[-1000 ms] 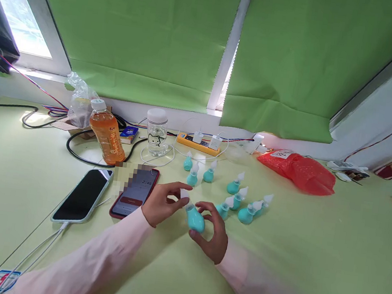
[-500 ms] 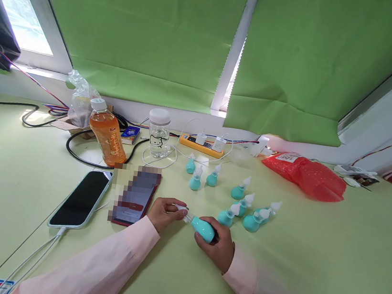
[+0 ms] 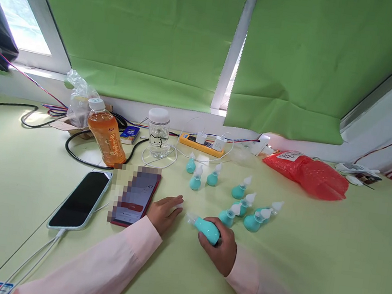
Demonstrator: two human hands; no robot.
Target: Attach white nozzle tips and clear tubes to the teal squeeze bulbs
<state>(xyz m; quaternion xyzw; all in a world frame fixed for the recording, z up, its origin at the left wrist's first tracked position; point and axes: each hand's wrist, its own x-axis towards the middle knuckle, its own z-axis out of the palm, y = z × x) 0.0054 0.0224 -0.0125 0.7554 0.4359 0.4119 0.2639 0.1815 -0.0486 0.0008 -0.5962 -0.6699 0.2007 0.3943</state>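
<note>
In the head view my right hand [image 3: 221, 246] is closed round the teal squeeze bulb of a nasal aspirator [image 3: 207, 229], which lies tilted with its clear neck [image 3: 192, 218] pointing left. My left hand [image 3: 164, 214] is a short way left of that neck, apart from it. A small white tip [image 3: 178, 206] shows between its thumb and fingers, mostly hidden. Beyond my right hand stand several more teal bulbs [image 3: 251, 223] with white pointed tips. Three others [image 3: 194, 182] form a group farther back.
Left of my hands lie a red-edged phone [image 3: 136, 199] and a black-screened phone [image 3: 80, 199] on a cable. An orange drink bottle [image 3: 106, 135], a clear jar [image 3: 157, 134] and a yellow power strip [image 3: 201, 146] line the back. A red plastic bag [image 3: 307, 176] lies at the right.
My left hand has come away from the bulb's neck to the left, with the white tip off the neck. My right hand and the bulb have shifted slightly right.
</note>
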